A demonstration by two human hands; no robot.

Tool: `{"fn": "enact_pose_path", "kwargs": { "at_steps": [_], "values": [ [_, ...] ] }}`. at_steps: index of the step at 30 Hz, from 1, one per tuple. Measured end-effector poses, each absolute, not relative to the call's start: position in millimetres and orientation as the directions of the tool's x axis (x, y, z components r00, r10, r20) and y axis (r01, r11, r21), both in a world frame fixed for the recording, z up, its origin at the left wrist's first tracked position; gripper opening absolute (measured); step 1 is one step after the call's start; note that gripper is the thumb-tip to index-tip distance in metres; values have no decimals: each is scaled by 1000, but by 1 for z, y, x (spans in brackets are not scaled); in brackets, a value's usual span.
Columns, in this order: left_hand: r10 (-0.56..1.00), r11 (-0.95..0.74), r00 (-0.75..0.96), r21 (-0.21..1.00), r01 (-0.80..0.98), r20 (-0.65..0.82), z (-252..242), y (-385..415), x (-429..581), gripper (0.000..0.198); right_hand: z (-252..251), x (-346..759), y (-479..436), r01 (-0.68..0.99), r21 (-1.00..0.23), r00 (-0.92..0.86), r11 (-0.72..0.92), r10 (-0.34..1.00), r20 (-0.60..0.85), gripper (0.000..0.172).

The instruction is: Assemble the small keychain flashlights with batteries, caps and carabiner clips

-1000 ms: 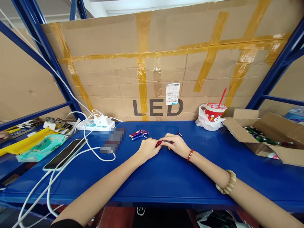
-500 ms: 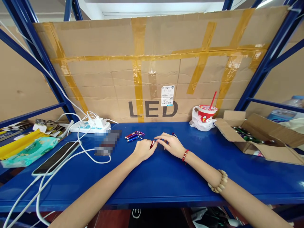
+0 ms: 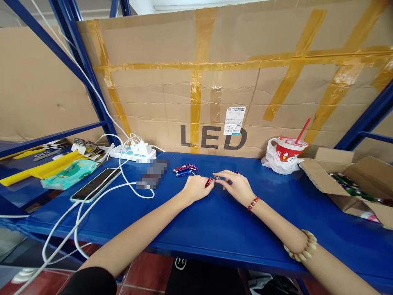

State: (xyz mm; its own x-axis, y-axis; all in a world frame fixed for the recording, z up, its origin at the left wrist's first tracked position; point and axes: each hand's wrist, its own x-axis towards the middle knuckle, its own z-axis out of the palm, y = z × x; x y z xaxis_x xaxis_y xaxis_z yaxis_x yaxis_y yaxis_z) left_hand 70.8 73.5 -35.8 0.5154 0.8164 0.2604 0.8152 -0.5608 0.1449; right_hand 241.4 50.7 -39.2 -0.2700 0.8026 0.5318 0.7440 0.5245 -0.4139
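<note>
My left hand (image 3: pixel 195 190) is closed on a small red metal keychain flashlight (image 3: pixel 209 182), whose end shows between thumb and fingers. Just to its right, the thumb and fingertips of my right hand (image 3: pixel 238 189) pinch a tiny silvery part (image 3: pixel 217 178), too small to name surely. The hands almost meet above the blue tabletop (image 3: pixel 215 221). Behind my left hand lie a red keychain flashlight (image 3: pixel 181 168) and a blue one (image 3: pixel 183 173), with a purple-pink clip beside them. A small dark red end of something (image 3: pixel 237 172) peeks out behind my right hand.
On the left are a phone (image 3: pixel 96 184), white cables, a power strip (image 3: pixel 133 153) and a teal packet (image 3: pixel 69 174). A bagged red cup with a straw (image 3: pixel 288 150) stands at the back right, beside an open carton (image 3: pixel 353 205) of small items. Taped cardboard (image 3: pixel 147 102) forms the back.
The view has swung to the right, so the scene sits differently. My right fingertips have drawn slightly away from the red flashlight, and a silvery part now shows between them.
</note>
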Motion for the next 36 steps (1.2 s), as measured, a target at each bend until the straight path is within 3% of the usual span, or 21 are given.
{"fn": "enact_pose_path", "kwargs": {
  "at_steps": [9, 20, 26, 36],
  "values": [
    [800, -584, 529, 163, 795, 283, -37, 75, 69, 42, -38, 243, 49, 765, -385, -249, 517, 788, 563, 41],
    [800, -589, 533, 189, 786, 275, -38, 73, 67, 37, -44, 241, 50, 729, -428, -289, 535, 806, 516, 32],
    [787, -610, 550, 214, 763, 280, -39, 70, 69, 36, -37, 233, 45, 660, -514, -251, 548, 806, 537, 42],
    [773, -635, 590, 271, 724, 233, -41, 77, 68, 40, -44, 234, 51, 489, -738, -162, 465, 880, 447, 34]
  ]
}}
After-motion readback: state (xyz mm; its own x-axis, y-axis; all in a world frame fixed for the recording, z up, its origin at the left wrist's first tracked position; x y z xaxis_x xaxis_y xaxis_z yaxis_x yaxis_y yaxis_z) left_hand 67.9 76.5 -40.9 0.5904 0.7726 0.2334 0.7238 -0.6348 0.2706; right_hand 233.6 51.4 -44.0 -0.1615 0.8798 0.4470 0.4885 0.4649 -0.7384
